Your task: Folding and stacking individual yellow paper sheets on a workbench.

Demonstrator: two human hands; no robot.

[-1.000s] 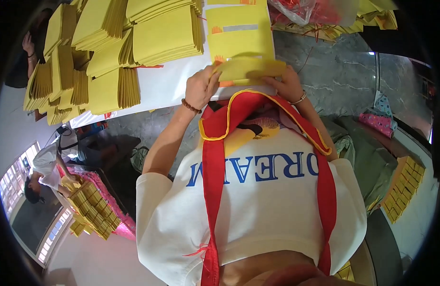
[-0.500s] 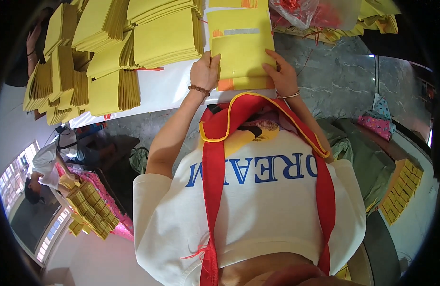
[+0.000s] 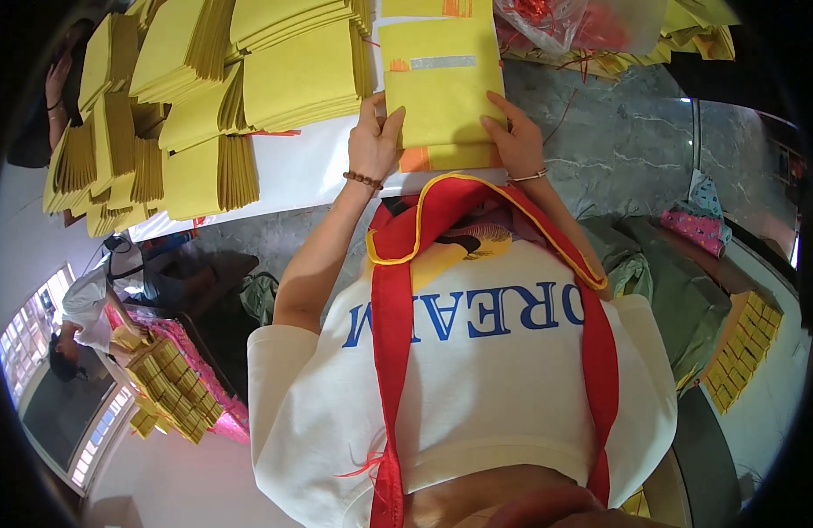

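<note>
A flat yellow paper sheet [image 3: 446, 106] with orange ends and a grey strip lies on the white tabletop in front of me, overlapping other yellow paper. Along its left edge, my left hand [image 3: 371, 141] closes with the thumb on top. My right hand [image 3: 515, 141] grips the opposite edge, its thumb on the paper and its index finger stretched along the side. The other fingers of both hands are partly hidden. How many layers I hold, I cannot tell.
Stacks of folded yellow paper [image 3: 301, 75] cover the table's left side. Plastic bags with red contents [image 3: 547, 22] lie at the far right. Another person [image 3: 90, 304] handles yellow bundles [image 3: 173, 387] at the left. More bundles [image 3: 745, 352] stand in a box at the right.
The left hand has shifted slightly, its thumb and index finger now farther apart at the sheet's edge. The right hand stays nearly in place. The view has moved a little.
</note>
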